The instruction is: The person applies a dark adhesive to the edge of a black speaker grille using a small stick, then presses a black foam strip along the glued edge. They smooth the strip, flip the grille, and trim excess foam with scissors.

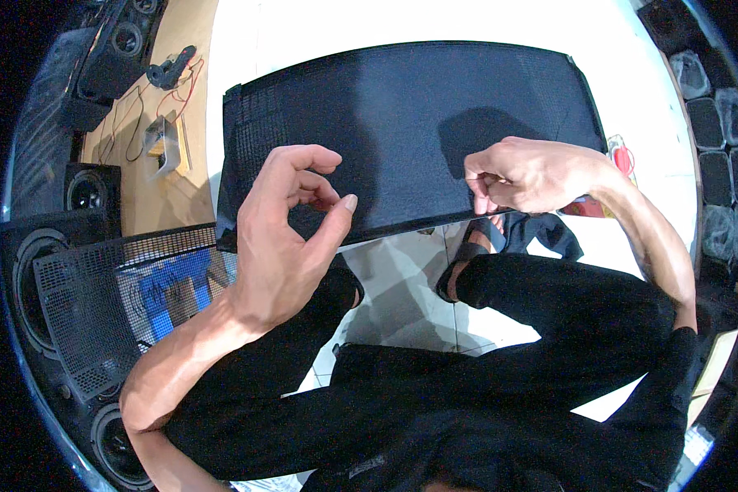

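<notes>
A wide black panel [402,123], like a speaker grille covered with dark cloth or foam, lies in front of me with perforated mesh showing at its left side. My left hand [283,221] is over the panel's near left part, thumb and fingers curved apart with nothing between them. Over the near edge at the right is my right hand [525,176], its fingers curled closed and the tips pointing down. Whatever those fingers may pinch is hidden. Shadows of the hands fall on the dark surface.
At the left a bare black mesh grille [90,312] leans by several speakers [86,193]. A wooden board [180,90] there carries wires and a clear container [162,148]. Several black, partly plastic-wrapped boxes [717,164] line the right. Red-handled tools [621,157] lie beside the panel.
</notes>
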{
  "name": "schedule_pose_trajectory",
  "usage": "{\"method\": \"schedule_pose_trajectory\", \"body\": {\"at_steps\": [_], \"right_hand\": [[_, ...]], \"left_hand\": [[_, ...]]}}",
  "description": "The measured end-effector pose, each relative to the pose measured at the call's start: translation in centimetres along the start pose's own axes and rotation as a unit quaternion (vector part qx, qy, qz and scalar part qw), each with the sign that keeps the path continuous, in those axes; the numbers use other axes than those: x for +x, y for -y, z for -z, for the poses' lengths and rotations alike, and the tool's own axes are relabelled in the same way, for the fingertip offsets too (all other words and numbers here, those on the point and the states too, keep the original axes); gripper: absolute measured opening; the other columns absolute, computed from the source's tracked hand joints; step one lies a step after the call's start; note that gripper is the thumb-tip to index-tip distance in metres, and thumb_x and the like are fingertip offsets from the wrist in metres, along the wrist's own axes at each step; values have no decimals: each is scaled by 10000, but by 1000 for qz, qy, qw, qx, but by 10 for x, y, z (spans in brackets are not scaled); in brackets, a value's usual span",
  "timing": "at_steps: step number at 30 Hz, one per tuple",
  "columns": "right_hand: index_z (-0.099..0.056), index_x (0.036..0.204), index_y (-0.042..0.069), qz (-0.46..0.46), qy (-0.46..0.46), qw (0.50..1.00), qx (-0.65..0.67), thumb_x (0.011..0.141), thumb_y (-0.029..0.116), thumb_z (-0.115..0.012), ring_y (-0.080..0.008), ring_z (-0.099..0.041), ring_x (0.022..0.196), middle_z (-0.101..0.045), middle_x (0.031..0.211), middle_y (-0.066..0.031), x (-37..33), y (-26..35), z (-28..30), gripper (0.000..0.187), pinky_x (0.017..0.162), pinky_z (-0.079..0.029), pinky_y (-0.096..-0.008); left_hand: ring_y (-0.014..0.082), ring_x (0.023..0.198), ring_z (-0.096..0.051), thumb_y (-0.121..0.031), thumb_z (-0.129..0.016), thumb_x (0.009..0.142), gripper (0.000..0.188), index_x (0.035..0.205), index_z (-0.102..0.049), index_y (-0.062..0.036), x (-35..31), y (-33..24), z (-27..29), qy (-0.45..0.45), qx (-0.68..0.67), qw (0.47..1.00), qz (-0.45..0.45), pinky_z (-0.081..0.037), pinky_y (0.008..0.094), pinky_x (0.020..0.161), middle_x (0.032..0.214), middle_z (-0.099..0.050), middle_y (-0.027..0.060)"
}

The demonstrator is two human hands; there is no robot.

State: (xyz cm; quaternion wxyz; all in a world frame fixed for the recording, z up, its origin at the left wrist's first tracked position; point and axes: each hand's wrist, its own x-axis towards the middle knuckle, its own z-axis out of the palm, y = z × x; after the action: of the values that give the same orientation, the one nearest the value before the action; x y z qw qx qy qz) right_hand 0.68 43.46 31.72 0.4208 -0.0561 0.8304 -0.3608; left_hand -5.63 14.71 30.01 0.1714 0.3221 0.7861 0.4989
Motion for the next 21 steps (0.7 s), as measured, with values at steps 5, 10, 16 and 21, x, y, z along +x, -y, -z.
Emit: {"method": "schedule_pose_trajectory", "body": {"at_steps": [5, 10, 16, 21], "right_hand": [[-581, 908, -34, 117, -8, 990, -85, 859, 16, -487, -224, -670, 761, -663, 849, -162, 11, 2, -6, 116, 676, -527, -409], [-580, 1006, -34, 268, -113, 957, -4, 763, 33, -520, -234, -665, 906, -671, 925, -143, -8, -27, 29, 259, 827, -535, -358], [-598, 1147, -17, 38, -220, 966, -134, 827, 0, -625, -286, -597, 1172, -652, 1151, -158, -87, -103, 63, 321, 1090, -431, -411], [-595, 1116, 10, -94, -277, 927, -236, 843, 107, -700, -320, -592, 1142, -641, 1163, -184, -98, -120, 47, 308, 1012, -458, -443]], "left_hand": [[125, 911, -588, 105, -640, 856, 406, 1217, -505, -22, 6, 1, -15, 31, -15, 999, 2, -485, 265, 830, 1037, -562, 54], [142, 970, -593, 91, -630, 861, 400, 1227, -512, -17, -1, -12, -17, 56, 52, 997, -25, -484, 291, 901, 1063, -594, 69], [203, 951, -649, -18, -717, 826, 382, 1187, -592, -13, 37, -41, -63, 137, 114, 980, -93, -500, 342, 908, 981, -678, 96], [299, 897, -628, -153, -754, 816, 291, 1052, -665, -9, 85, -37, -148, 117, 139, 960, -215, -508, 376, 836, 928, -681, 141]]}}
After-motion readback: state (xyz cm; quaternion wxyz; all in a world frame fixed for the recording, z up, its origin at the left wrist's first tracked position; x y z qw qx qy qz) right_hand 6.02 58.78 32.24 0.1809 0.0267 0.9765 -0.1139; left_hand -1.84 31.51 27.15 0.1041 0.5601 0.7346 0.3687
